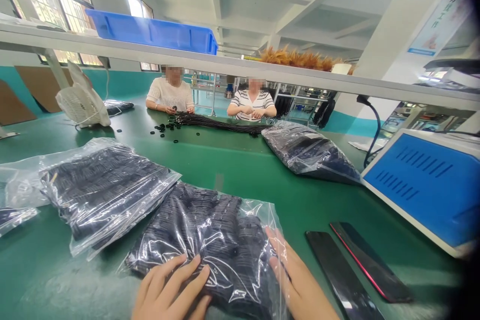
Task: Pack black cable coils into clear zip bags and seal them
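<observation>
In front of me on the green table lies a clear plastic bag (210, 230) packed with rows of dark, thin parts whose kind I cannot make out. My left hand (174, 287) rests on the bag's near side, fingers spread over the film. Along the bag's right edge is my right hand (296, 275), its fingers stretched out and partly behind the clear film. A second filled plastic bag (108, 190) lies to the left, touching or close to the first one. Neither hand is wrapped round anything.
Two phones (337, 275) (369, 260) lie at the right, near a blue-and-white box (427, 180). Farther back are another filled bag (307, 150), a bundle of black cables (221, 123), small black rings (162, 128) and a white fan (82, 102). Two people sit opposite. A shelf (225, 62) with a blue bin (153, 32) crosses above.
</observation>
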Motion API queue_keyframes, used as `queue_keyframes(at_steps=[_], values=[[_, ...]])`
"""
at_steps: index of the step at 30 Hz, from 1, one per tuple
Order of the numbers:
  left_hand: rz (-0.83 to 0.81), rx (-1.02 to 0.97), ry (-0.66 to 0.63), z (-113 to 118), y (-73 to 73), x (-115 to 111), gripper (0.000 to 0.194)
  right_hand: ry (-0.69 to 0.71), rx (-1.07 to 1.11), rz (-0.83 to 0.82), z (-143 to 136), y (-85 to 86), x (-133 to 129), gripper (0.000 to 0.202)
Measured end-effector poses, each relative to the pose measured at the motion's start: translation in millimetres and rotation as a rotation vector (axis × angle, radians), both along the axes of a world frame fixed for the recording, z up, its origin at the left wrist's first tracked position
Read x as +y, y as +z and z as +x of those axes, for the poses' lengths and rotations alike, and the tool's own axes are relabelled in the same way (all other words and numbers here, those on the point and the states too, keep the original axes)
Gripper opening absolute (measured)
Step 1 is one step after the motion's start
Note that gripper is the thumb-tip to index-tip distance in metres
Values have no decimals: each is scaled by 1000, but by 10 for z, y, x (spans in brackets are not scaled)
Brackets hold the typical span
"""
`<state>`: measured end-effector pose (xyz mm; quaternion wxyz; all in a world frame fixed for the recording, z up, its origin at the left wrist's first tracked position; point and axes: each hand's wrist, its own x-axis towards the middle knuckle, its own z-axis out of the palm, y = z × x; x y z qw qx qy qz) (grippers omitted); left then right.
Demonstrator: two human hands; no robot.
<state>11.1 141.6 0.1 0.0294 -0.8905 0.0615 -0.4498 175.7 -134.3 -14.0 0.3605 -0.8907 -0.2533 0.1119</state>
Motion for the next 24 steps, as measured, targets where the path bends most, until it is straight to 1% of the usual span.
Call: queue_keyframes(at_steps=[2,4,8,11,15,17,19,21,24], values=[[-80,-24,-9,10,37,-34,18,-28,48,28,-11,57,37,62],[-113,-32,-9,13,47,-44,19,-61,82,50,0,130,76,60],[-31,14,-20,-4,-20,5,24,-93,85,54,115,253,154,60],[18,38,-3,-19,-77,37,31,-71,72,63,250,310,239,63],[18,53,3,-29,-86,33,31,9,128,91,388,346,358,66],[13,62,2,-33,-77,29,31,44,145,134,417,350,389,64],[10,76,-3,-39,-73,29,33,52,160,183,425,354,397,59],[3,91,-4,-44,-76,31,34,9,209,248,422,362,394,53],[-14,96,-5,-46,-91,25,34,-113,293,360,425,359,391,49]])
